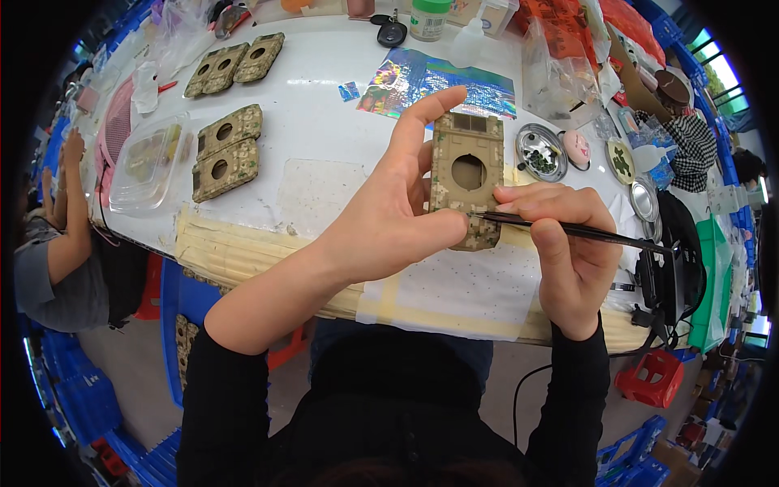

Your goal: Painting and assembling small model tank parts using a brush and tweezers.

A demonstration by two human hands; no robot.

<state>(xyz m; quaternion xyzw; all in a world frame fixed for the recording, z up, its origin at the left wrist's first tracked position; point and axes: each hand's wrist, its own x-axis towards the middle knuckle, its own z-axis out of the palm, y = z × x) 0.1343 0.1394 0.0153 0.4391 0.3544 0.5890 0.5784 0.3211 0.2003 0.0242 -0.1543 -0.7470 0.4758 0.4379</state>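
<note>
A camouflage-patterned model tank hull (445,172) with a round hole in its top is held up over the table. My left hand (377,215) grips it from the left, with the thumb across its near end and the index finger stretched past its far end. Between the fingers of my right hand (578,252) are slim black tweezers (588,230). Their tips touch or nearly touch the hull beside my left thumb; any part in them is too small to make out. A round metal dish (560,171) of small dark green pieces lies beyond my right hand.
More camouflage hulls (213,180) stand at the left and far left. A clear plastic box (154,183), a shiny foil sheet (479,88), a green-lidded jar (428,20) and a dropper bottle (468,42) are around. White paper (454,296) covers the near edge. A co-worker's arm (71,235) is at left.
</note>
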